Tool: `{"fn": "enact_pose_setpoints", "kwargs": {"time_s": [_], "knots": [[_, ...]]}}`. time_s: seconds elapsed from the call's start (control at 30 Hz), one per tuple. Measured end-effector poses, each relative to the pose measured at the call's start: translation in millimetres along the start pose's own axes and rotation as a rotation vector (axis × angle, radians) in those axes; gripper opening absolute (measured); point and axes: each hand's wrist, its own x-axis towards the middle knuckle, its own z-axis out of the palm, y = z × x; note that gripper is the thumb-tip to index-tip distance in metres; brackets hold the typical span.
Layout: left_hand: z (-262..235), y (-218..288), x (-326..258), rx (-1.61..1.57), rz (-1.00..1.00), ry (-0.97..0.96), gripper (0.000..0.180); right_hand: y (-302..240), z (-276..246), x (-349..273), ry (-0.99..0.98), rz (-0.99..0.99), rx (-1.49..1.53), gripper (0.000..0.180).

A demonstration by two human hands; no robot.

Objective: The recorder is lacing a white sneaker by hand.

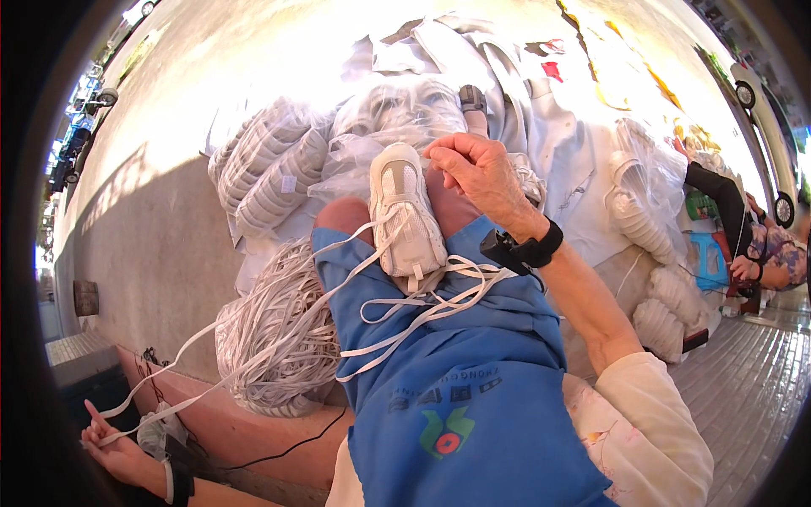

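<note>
A wide concrete ground (169,194) fills the view, sunlit at the top and shaded on the left, with parked cars along the far edges. Clear plastic bags (270,165) lie on it ahead of the person, packed with stacks of white shoe parts; more such bags (650,220) sit to the right, where white cloth sheets (549,127) cover the ground. Just left of the person's knees lies a big tangled heap of white laces (274,338). A blue apron (456,380) covers the person's lap. On it, over the knees, rests a white sneaker (405,211), toe pointing away, with loose white laces (422,308) trailing from its heel end across the apron. The right hand (477,173), a black band at the wrist, is curled with its fingers at the sneaker's right side near the toe; whether it truly grips cannot be told. The left hand (114,452), low at the left, pinches one long lace (211,372) pulled taut from the sneaker. Another person (760,253) sits at the far right beside a blue stool (708,258).
</note>
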Motion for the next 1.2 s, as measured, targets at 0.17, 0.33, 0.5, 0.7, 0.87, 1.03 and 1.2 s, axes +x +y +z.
{"fn": "enact_pose_setpoints", "kwargs": {"time_s": [0.17,0.33,0.5,0.7,0.87,1.03,1.2], "knots": [[208.6,-104.4,-207.6,0.04,-0.204,-0.588,0.022,-49.0,36.6,-18.3,-0.227,-0.477,-0.254,0.018],[294.6,-113.8,-294.9,0.152,-0.19,-0.898,0.017,-58.2,49.1,-35.3,-0.175,-0.561,-0.222,0.024],[297.1,-122.2,-308.0,0.191,-0.176,-0.919,0.014,-47.1,50.7,-35.8,-0.184,-0.49,-0.138,0.025],[301.3,-123.0,-314.2,0.236,0.04,-0.955,0.012,-39.0,61.2,-35.0,-0.147,-0.582,-0.12,0.018],[297.6,-119.2,-316.5,0.125,-0.429,-0.929,0.018,-42.7,52.1,-37.1,-0.224,-0.243,0.002,0.024],[269.2,-143.1,-290.9,0.195,-0.377,-0.802,0.022,-37.5,-8.3,-36.2,-0.086,-0.019,0.651,0.027],[153.2,-153.8,-154.2,0.168,-0.263,-0.206,0.022,-82.8,-237.8,-87.0,0.615,-0.275,0.503,0.037]]}}
